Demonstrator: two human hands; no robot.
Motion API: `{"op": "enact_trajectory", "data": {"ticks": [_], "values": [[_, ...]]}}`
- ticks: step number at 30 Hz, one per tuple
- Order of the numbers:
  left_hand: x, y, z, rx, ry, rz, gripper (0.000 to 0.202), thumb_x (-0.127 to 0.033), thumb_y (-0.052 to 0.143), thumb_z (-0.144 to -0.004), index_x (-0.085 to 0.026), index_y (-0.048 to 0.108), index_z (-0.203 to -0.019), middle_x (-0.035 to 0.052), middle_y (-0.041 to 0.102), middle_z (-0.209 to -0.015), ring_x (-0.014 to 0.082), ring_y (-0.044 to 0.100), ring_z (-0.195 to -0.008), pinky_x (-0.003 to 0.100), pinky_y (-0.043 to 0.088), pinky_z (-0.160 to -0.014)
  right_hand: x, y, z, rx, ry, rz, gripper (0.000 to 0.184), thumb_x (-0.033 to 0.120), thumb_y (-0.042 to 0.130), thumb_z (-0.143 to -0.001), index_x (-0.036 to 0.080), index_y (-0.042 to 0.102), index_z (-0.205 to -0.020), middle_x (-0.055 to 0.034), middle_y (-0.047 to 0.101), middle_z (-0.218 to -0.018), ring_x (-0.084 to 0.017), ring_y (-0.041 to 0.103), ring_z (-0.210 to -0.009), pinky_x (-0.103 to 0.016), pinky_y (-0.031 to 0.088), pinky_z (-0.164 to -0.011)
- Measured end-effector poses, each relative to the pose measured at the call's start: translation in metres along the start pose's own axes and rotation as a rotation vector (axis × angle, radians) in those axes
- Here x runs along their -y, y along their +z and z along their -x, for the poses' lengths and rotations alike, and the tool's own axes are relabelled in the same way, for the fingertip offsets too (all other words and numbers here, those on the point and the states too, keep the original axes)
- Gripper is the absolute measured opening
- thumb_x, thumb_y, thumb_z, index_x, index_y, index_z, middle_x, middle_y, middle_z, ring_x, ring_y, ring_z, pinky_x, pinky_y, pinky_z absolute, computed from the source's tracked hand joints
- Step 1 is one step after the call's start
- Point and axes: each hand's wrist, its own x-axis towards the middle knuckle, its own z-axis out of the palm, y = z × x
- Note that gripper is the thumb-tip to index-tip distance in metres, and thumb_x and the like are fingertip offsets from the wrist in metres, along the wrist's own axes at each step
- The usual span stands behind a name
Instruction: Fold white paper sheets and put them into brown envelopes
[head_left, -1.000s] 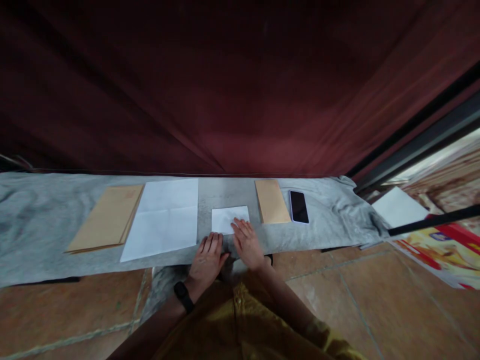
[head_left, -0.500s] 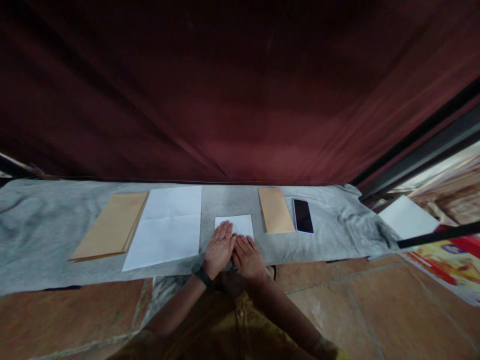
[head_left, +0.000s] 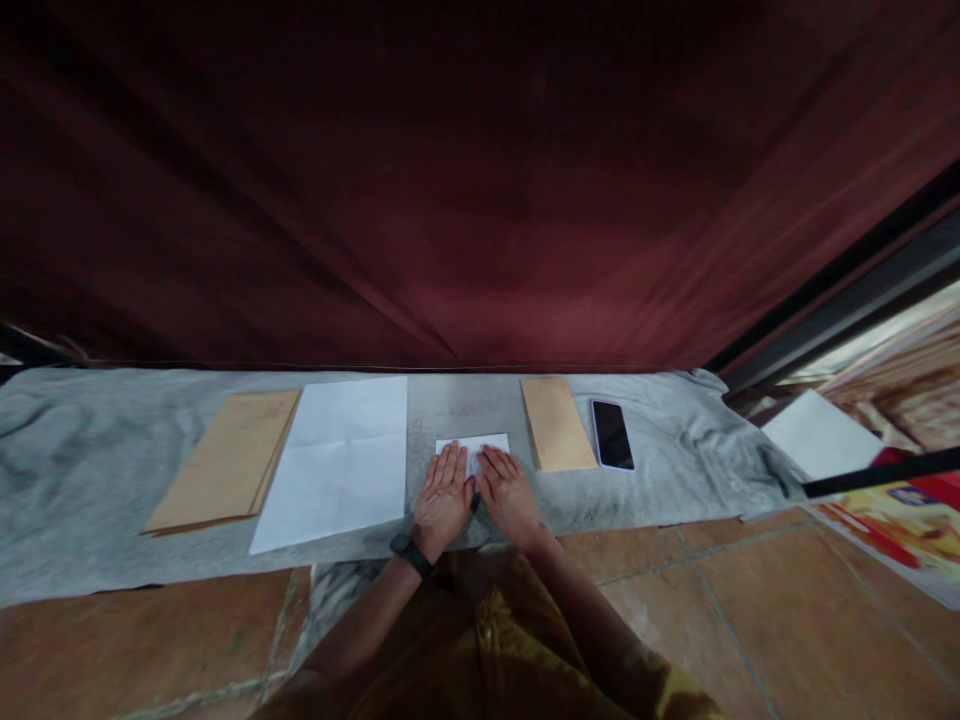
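Under both my hands lies a small folded white paper (head_left: 472,446), mostly covered, with its far edge showing. My left hand (head_left: 442,500), a dark watch on its wrist, rests flat on the left part of it, fingers stretched forward. My right hand (head_left: 508,497) lies flat on the right part with fingers extended. The two thumbs come close together at the middle. Left of my hands is a large white sheet (head_left: 337,465) with crease lines across it. To the right sits a brown envelope stack (head_left: 559,425).
A grey cloth (head_left: 679,440) covers the long table. More brown envelopes (head_left: 221,460) lie at the far left. A phone (head_left: 613,435) lies right of the nearer envelopes. A dark red curtain (head_left: 480,250) hangs behind, and a dark metal bar (head_left: 885,472) crosses at the right.
My right hand has slid forward on the folded paper, level with the left, covering more of it. The whole view has shifted slightly.
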Motion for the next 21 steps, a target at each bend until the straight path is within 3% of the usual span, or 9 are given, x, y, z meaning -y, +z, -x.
{"op": "enact_trajectory", "data": {"ticks": [11, 21], "values": [[-0.002, 0.007, 0.003, -0.096, -0.088, -0.016, 0.063, -0.037, 0.043, -0.098, -0.007, 0.035, -0.153, 0.0223, 0.036, -0.158, 0.034, 0.029, -0.149, 0.056, 0.036, -0.116, -0.007, 0.013, 0.0, -0.115, 0.103, 0.158, 0.049, 0.029, 0.046, -0.102, 0.016, 0.046, -0.149, -0.0169, 0.036, -0.159, -0.03, 0.037, -0.145, -0.05, 0.034, -0.117], [-0.007, -0.001, 0.006, -0.031, -0.16, -0.075, 0.068, -0.042, 0.044, -0.097, 0.003, 0.038, -0.148, 0.0265, 0.037, -0.156, 0.0349, 0.03, -0.149, 0.052, 0.032, -0.119, -0.004, 0.015, 0.0, -0.104, 0.102, 0.263, 0.05, 0.027, 0.048, -0.102, 0.014, 0.044, -0.149, -0.0203, 0.035, -0.159, -0.031, 0.038, -0.144, -0.05, 0.034, -0.115]]}}
